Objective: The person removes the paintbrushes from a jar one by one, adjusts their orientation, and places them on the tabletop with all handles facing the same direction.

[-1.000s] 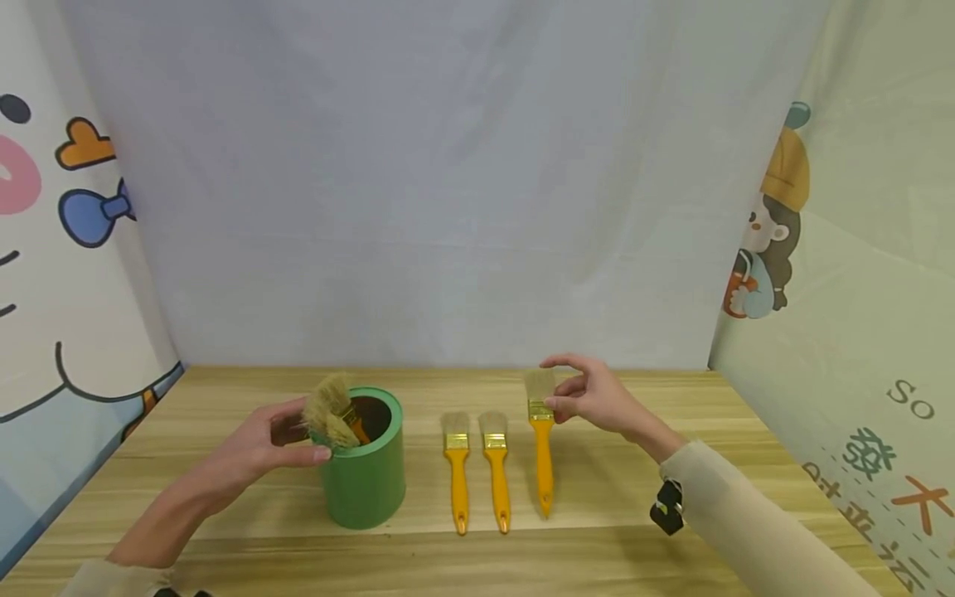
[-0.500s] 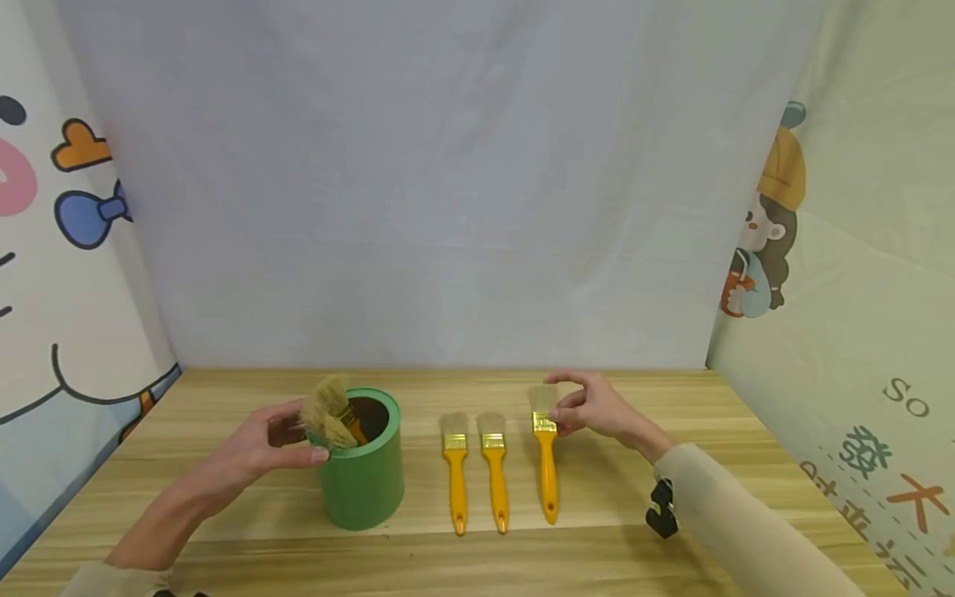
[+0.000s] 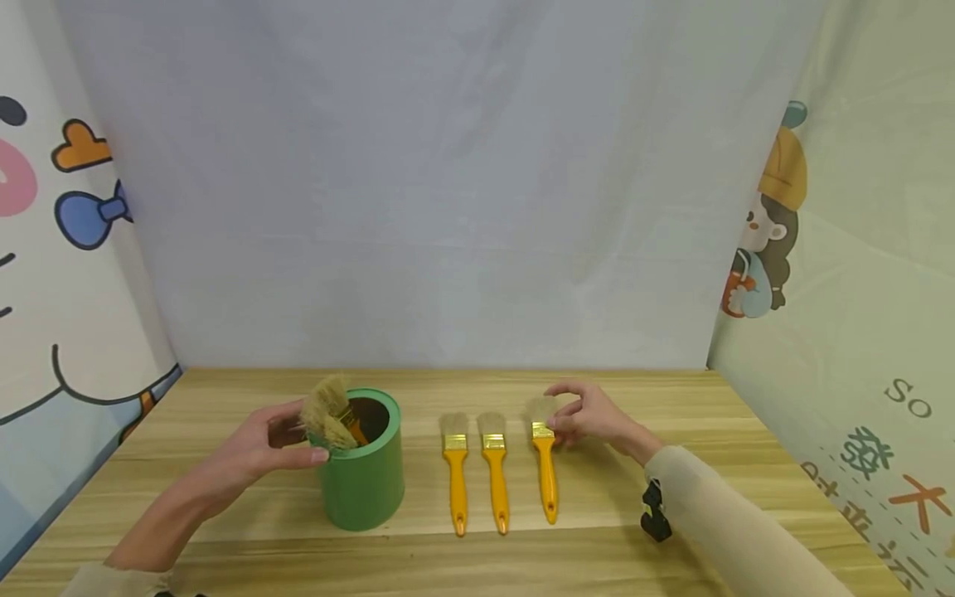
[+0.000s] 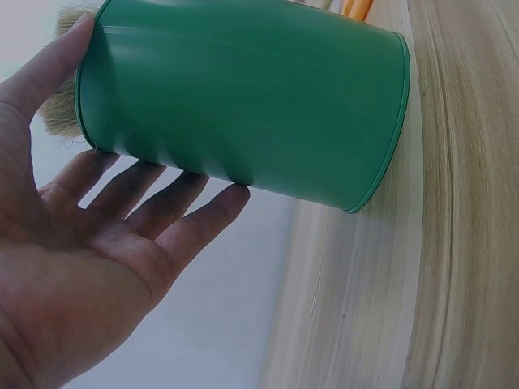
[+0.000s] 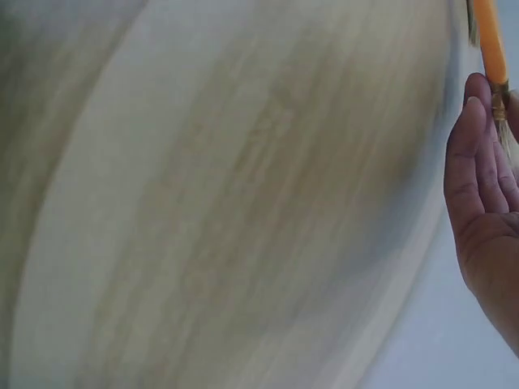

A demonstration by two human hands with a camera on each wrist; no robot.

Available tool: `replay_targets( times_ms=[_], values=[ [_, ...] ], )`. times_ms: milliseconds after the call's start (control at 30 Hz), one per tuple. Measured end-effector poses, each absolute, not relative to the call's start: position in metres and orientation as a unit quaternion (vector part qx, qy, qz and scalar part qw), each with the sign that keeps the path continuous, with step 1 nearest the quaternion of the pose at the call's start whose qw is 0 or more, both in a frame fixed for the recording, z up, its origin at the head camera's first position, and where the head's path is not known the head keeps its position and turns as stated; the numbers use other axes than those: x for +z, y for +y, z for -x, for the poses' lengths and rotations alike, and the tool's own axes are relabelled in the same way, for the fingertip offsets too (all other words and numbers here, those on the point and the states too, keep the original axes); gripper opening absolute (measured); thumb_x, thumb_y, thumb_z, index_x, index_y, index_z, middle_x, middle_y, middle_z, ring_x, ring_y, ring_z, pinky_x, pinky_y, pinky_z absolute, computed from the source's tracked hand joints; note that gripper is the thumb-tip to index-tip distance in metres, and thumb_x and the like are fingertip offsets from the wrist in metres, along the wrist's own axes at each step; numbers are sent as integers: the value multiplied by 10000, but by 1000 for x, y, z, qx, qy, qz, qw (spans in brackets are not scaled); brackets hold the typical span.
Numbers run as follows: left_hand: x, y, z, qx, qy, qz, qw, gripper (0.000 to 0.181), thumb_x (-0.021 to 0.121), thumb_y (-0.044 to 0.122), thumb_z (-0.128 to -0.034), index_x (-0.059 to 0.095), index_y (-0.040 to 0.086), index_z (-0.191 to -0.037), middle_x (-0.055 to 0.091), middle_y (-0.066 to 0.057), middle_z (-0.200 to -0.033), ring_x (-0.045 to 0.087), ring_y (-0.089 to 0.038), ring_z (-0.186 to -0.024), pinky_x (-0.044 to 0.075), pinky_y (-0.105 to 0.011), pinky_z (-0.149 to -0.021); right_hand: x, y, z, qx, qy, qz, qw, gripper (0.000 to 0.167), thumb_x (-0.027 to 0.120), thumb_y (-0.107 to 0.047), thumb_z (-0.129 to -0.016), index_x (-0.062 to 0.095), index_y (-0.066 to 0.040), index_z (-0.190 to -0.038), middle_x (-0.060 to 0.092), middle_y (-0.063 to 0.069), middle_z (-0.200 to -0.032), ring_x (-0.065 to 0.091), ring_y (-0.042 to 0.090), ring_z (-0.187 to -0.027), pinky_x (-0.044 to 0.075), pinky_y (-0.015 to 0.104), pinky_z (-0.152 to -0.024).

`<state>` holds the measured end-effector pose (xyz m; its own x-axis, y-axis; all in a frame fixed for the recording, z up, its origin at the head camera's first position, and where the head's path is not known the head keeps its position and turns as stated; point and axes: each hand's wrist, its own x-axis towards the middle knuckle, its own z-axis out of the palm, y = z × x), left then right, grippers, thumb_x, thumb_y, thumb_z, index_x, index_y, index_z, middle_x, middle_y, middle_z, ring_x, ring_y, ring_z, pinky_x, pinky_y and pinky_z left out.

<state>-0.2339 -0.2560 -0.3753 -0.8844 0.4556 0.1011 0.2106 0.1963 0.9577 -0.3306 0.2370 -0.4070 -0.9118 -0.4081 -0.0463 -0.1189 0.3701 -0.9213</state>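
Observation:
My left hand [image 3: 249, 452] holds a green can [image 3: 366, 489] at its rim, with the thumb on the near side and the fingers against the far side. Inside the can, paintbrushes [image 3: 332, 412] lean left, bristles up. At the right, my right hand [image 3: 593, 419] pinches a paintbrush [image 3: 548, 481] with a yellow-orange handle by its metal band; the handle points toward me. That handle [image 5: 490, 40] also shows in the right wrist view. Whether this brush lies fully on the table I cannot tell. Left of it lie two matching paintbrushes [image 3: 457, 481], side by side.
The wooden table [image 3: 418, 568] ends at a pale grey curtain [image 3: 448, 207]. Printed cloth panels [image 3: 858, 274] stand at both sides. Bare wood shows right of my right hand and in front of the brushes.
My right hand has lowered the paintbrush toward the table, shifting it slightly right and nearer to me, roughly level with the other two. The left hand and the can have stayed put.

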Motion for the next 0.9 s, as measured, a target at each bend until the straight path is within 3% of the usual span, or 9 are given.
replay_targets(
  times_ms=[167, 533, 900],
  values=[
    [-375, -256, 233, 594, 768, -217, 100, 695, 703, 123, -1005, 382, -42, -1600, 514, -269, -1505, 494, -470, -1371, 553, -380, -955, -408, 232, 331, -529, 820, 162, 144, 559, 713, 54, -965, 458, 129, -1456, 752, 233, -904, 712, 239, -697, 610, 372, -628],
    [-375, -256, 233, 593, 769, -216, 99, 719, 713, 125, -999, 366, -52, -1604, 503, -285, -1510, 487, -492, -1372, 554, -370, -954, -410, 224, 336, -500, 838, 166, 144, 547, 741, 43, -939, 489, 150, -1412, 757, 186, -869, 723, 227, -685, 605, 344, -616],
    [-374, -256, 233, 592, 770, -218, 97, 711, 713, 131, -997, 380, -47, -1599, 508, -279, -1509, 469, -510, -1384, 549, -363, -959, -409, 221, 341, -460, 859, 184, 130, 521, 789, 25, -906, 549, 141, -1353, 766, 143, -862, 738, 257, -703, 628, 405, -668]
  ],
)
